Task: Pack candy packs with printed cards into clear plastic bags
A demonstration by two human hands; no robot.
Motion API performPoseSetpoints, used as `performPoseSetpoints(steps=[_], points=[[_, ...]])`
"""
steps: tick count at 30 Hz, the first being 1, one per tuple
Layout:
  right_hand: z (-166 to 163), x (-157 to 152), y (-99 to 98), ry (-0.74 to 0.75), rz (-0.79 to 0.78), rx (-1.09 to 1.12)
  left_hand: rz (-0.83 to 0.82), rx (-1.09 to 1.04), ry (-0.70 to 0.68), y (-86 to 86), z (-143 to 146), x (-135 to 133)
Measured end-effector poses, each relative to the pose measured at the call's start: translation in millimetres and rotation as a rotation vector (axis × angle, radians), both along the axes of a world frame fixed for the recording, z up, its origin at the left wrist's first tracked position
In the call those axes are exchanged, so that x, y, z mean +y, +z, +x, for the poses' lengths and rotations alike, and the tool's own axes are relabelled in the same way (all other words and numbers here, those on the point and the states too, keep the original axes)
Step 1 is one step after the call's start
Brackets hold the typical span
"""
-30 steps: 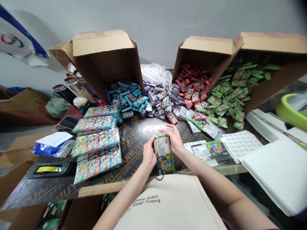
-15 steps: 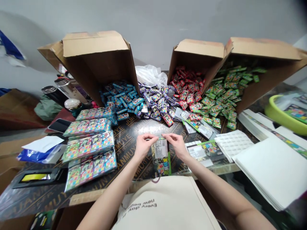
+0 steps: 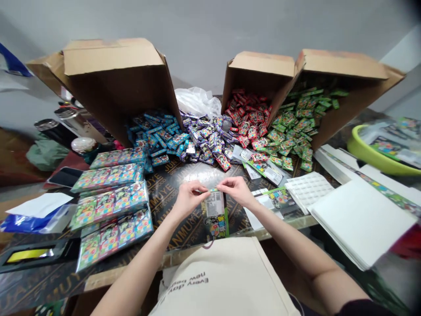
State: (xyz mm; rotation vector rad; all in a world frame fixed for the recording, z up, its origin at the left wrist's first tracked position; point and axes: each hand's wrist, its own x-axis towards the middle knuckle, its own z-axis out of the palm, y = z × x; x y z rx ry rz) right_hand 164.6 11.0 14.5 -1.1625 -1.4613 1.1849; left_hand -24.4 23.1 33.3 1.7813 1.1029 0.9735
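A printed green-and-black packet [image 3: 215, 215] with a white label lies flat on the dark table [image 3: 174, 184] just in front of me. My left hand [image 3: 186, 199] pinches its top edge from the left. My right hand [image 3: 235, 191] pinches the same top edge from the right. Both hands have their fingers closed on the packet's upper rim. Behind them lie heaps of small packs: blue [image 3: 158, 136], purple [image 3: 207, 138], red [image 3: 251, 118] and green [image 3: 296, 127].
Three tipped cardboard boxes [image 3: 112, 79] spill the packs at the back. Filled display packets [image 3: 112, 206] are stacked at left. White sheets [image 3: 362, 219] and a white tray [image 3: 307, 188] lie at right, beside a yellow-green basin [image 3: 371, 156]. A cream tote bag [image 3: 223, 281] covers my lap.
My hands moved from the packet's sides to its top edge and now pinch it closer together. The camera has turned slightly right.
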Motion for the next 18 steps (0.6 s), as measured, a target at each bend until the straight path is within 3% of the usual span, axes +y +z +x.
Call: performPoseSetpoints(steps=[4, 7, 12, 15, 18], points=[[5, -14, 1.8, 0.021, 0.140, -0.099, 0.157, 0.139, -0.093, 1.2, 2, -2], [28, -16, -5.9, 0.054, 0.197, -0.210, 0.205, 0.199, -0.148, 0.1, 6, -3], [104, 1, -41.3, -0.116, 0.154, -0.721, 0.198, 0.235, -0.141, -2.0, 9, -2], [131, 7, -62.6, -0.055, 0.093, -0.825, 0.199, 0.246, -0.112, -3.5, 11, -1], [131, 3, -72.8, -0.038, 0.087, -0.849, 0.194, 0.221, -0.085, -5.3, 11, -1]])
